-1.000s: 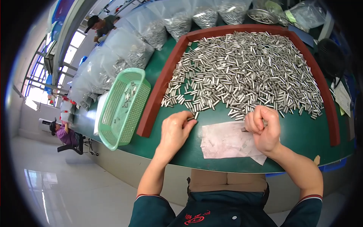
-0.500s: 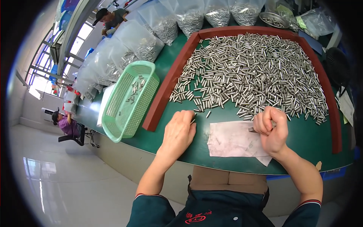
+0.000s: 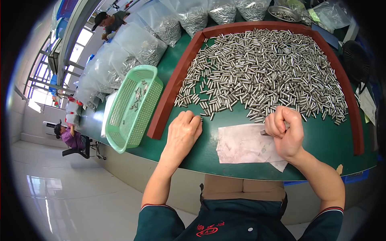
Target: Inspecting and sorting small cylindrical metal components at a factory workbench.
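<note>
A wide heap of short, shiny metal pins (image 3: 261, 72) covers the green table inside a dark red frame. At the heap's near left edge is my left hand (image 3: 181, 134), back upward, with its fingers curled and pressed together. A bit of metal shows at those fingertips, apparently one pin; the fingers hide most of it. My right hand (image 3: 286, 130) is closed in a fist over the right part of a stained pale pink cloth (image 3: 241, 146). From that fist sticks out the end of a small dark grey piece (image 3: 263, 132); its kind I cannot tell.
The red frame (image 3: 171, 96) borders the heap. Left of it stands a green perforated basket (image 3: 134, 114) with several pins. Clear bags of pins (image 3: 144, 46) line the back and left. A metal bowl (image 3: 284, 14) and a black fan (image 3: 356, 62) are farther right. Two people are beyond.
My left hand has moved slightly left and its fingers have turned, hiding the dark piece seen before between thumb and finger. My right hand stays closed in nearly the same place. The view has shifted a little.
</note>
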### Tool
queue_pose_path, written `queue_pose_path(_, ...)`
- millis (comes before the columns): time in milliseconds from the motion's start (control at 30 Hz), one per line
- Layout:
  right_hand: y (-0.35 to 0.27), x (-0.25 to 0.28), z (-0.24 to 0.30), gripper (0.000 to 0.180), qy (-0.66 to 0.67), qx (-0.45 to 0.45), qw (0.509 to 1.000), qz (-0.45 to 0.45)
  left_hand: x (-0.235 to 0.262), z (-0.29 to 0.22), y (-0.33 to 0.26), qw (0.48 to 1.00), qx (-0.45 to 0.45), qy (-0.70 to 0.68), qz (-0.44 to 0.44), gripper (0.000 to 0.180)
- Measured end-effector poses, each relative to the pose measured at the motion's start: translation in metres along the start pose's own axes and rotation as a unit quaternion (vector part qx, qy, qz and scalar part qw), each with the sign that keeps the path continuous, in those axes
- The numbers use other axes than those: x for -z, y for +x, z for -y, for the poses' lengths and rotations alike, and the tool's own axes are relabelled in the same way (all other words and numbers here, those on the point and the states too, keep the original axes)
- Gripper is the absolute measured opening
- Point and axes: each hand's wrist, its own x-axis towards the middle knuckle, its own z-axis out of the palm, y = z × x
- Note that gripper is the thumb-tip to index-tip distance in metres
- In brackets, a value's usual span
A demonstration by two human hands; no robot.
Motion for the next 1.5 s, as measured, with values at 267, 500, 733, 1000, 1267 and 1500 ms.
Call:
queue_pose_path(267, 0.002, 0.005, 0.0, 0.033, -0.007, -0.01, 1.0, 0.002, 0.012, -0.019, 0.022, 0.989, -0.008, -0.148, 0.024, 0.012)
queue_pose_path(500, 0.002, 0.004, 0.002, 0.032, 0.039, -0.013, 0.999, -0.02, -0.012, -0.08, 0.051, 0.946, -0.103, -0.295, 0.09, 0.012)
queue_pose_path(733, 0.004, 0.015, 0.005, 0.036, 0.097, -0.005, 0.995, -0.028, -0.022, -0.086, 0.05, 0.937, -0.052, -0.33, 0.104, 0.011)
queue_pose_path(1000, 0.003, 0.011, 0.002, 0.036, 0.088, -0.021, 0.995, -0.031, -0.019, -0.09, 0.055, 0.941, -0.033, -0.317, 0.114, 0.01)
queue_pose_path(1267, 0.003, 0.011, 0.001, 0.035, 0.082, -0.02, 0.996, -0.03, -0.022, -0.089, 0.055, 0.941, -0.031, -0.316, 0.116, 0.011)
queue_pose_path(1500, 0.001, 0.011, -0.001, 0.034, 0.06, -0.003, 0.998, -0.024, -0.019, -0.089, 0.055, 0.939, -0.017, -0.319, 0.128, 0.012)
